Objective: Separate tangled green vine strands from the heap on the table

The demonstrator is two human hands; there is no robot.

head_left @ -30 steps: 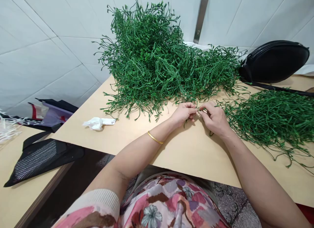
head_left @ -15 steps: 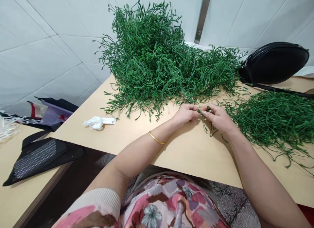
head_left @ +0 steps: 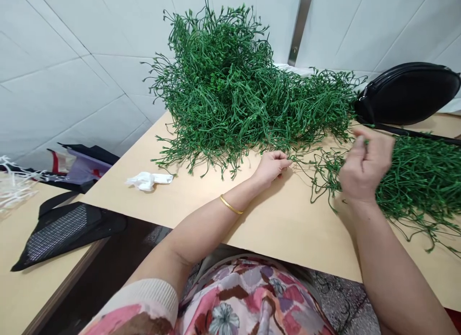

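Here's our left hand (head_left: 271, 169), pinching a green strand (head_left: 303, 162) above the tabletop (head_left: 273, 224)! Our right hand (head_left: 366, 164) is curled but blurred; we can't tell its grip. Beyond, we've a large green pile (head_left: 230, 94).

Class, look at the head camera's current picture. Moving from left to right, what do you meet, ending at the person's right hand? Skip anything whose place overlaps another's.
Black mesh item, crumpled white piece, gold bracelet, left hand, right hand.
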